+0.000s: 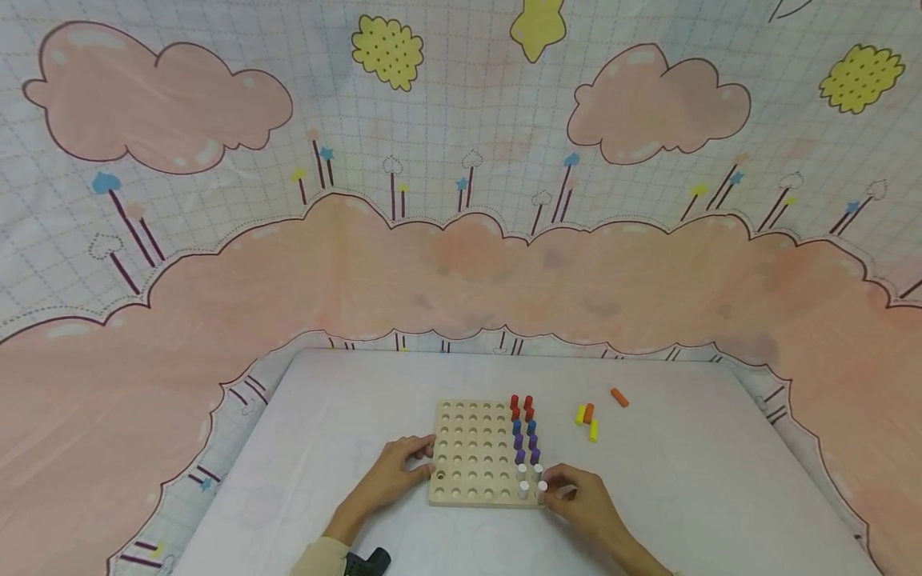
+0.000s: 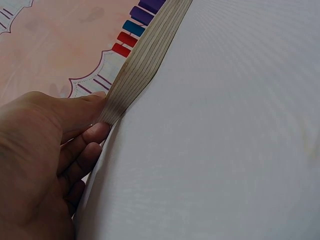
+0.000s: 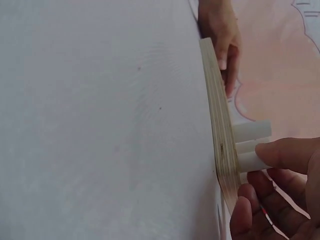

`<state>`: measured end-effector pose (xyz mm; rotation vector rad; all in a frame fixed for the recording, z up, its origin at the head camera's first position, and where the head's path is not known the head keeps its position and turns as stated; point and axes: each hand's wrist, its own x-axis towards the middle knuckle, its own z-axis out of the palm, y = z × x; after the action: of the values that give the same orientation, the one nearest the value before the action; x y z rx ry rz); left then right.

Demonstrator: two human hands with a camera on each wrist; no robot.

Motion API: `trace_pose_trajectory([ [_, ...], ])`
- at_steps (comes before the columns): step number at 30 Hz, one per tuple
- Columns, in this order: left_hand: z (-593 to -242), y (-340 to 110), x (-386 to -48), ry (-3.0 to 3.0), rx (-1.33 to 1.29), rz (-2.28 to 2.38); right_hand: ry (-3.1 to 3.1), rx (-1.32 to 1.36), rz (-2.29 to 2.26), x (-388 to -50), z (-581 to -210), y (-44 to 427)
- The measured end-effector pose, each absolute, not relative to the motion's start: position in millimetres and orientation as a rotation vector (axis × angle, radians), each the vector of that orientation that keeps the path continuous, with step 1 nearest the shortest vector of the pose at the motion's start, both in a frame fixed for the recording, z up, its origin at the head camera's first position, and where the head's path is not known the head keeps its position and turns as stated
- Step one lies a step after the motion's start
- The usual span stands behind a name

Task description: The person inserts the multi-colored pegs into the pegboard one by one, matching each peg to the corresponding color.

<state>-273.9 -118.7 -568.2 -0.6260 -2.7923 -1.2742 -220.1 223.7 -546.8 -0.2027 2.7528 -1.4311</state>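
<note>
A light wooden pegboard (image 1: pixel 471 460) with rows of round holes lies on the white table. Pegs fill its two right columns: red (image 1: pixel 515 401), blue (image 1: pixel 531 427), purple (image 1: pixel 535 456) and white (image 1: pixel 523 489) from back to front. My left hand (image 1: pixel 398 468) holds the board's left edge between thumb and fingers, which the left wrist view shows close to a corner. At the front right corner my right hand (image 1: pixel 579 498) pinches a white peg (image 3: pixel 252 162) with thumb and fingertips. That peg stands upright at its hole; whether it is fully seated I cannot tell.
Right of the board lie two yellow pegs (image 1: pixel 594 430) and an orange peg (image 1: pixel 589 413) close together. Another orange peg (image 1: pixel 619 397) lies farther back. Behind the white table (image 1: pixel 346 400) hangs a patterned cloth (image 1: pixel 461 272).
</note>
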Motion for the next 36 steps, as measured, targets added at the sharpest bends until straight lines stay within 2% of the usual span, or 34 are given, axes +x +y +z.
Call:
trace_pose_trajectory([
  [7,-568,-118,-274,-2.802,-0.622,-1.281,2.753,-0.258,-1.370,-221,-548,226],
  [17,-568,-118,-275,-2.799,-0.620,-1.270,2.788,-0.177,-1.408,-224,-525,235],
  [36,-568,-119,-273,-2.781,-0.661,-1.267,3.127,-0.091,-1.365,-264,-497,292],
])
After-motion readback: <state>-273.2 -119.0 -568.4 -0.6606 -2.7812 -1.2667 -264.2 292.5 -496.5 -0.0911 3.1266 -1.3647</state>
